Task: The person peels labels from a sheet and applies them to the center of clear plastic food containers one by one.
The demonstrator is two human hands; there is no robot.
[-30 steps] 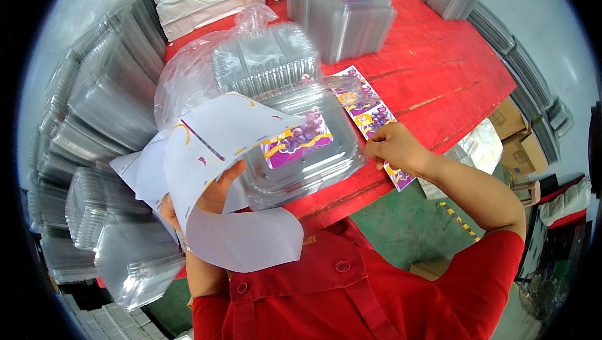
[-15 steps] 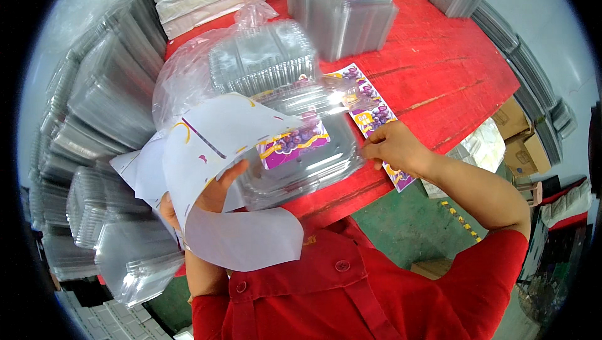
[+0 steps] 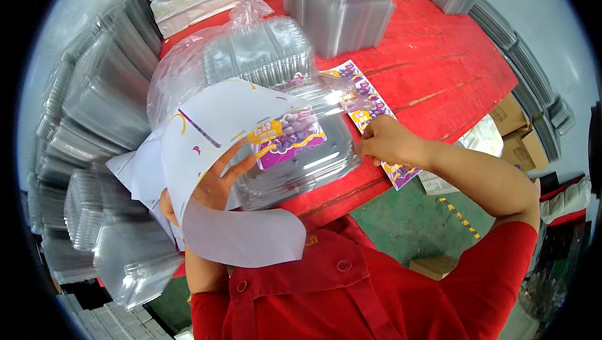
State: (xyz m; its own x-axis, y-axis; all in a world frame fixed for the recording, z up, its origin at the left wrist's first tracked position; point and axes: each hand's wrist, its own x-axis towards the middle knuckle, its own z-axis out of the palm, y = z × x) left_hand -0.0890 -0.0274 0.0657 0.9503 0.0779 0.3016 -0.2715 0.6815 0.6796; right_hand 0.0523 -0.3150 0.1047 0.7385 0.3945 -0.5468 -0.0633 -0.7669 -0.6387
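Observation:
A clear plastic clamshell box (image 3: 326,163) lies open near the table's front edge, a purple-and-yellow grape label (image 3: 291,142) on it. My left hand (image 3: 216,183) is closed around curled white label backing sheets (image 3: 207,114), with some fingers stretched toward the label. The paper hides part of that hand and the box's left side. At the box's right rim, my right hand (image 3: 385,142) has its fingertips pinched together; what is between them is hidden. Under and beside it lies a strip of grape labels (image 3: 370,105).
Behind the box stand a stack of ribbed clear lids (image 3: 257,52) in a thin plastic bag (image 3: 175,80) and tall stacks of clear boxes (image 3: 348,23). More stacked boxes (image 3: 103,83) crowd the left. Cardboard boxes (image 3: 520,133) sit beyond the red table's (image 3: 451,67) right edge.
My left hand has moved slightly up toward the label, its fingers more stretched out, and the paper has lifted a little. My right hand stays near the box's rim, shifted slightly.

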